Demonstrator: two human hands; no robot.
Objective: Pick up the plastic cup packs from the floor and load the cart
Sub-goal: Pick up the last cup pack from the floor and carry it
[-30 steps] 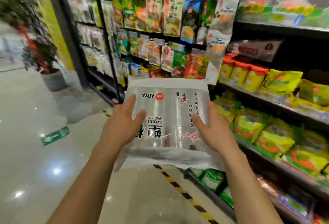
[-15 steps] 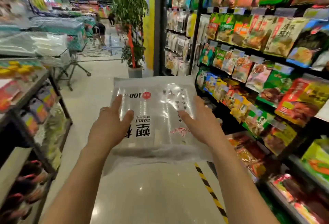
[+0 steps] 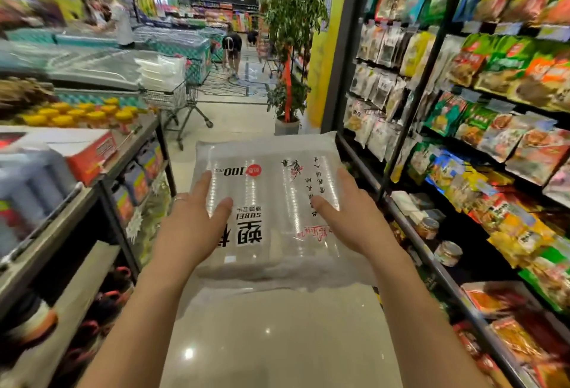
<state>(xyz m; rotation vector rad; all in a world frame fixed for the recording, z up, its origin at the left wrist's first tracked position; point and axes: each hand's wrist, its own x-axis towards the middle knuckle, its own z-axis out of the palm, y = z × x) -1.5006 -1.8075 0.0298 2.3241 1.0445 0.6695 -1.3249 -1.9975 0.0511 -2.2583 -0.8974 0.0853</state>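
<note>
I carry a clear plastic cup pack (image 3: 271, 202) with black and red print flat in front of my chest, above the aisle floor. My left hand (image 3: 191, 218) grips its left edge, thumb on top. On the opposite edge my right hand (image 3: 348, 215) grips it the same way. Further down the aisle on the left stands a wire shopping cart (image 3: 172, 99), with several clear packs (image 3: 162, 68) stacked in it.
Snack shelves (image 3: 462, 141) line the right side. A low shelf (image 3: 92, 178) with boxes and yellow-lidded jars runs along the left. A potted tree (image 3: 288, 57) stands ahead by a yellow pillar. Freezer chests and a bent-over person (image 3: 232, 51) are further back.
My view has swung left from the snack shelves to look down the aisle, bringing the cart into sight. Both hands keep the same hold on the pack.
</note>
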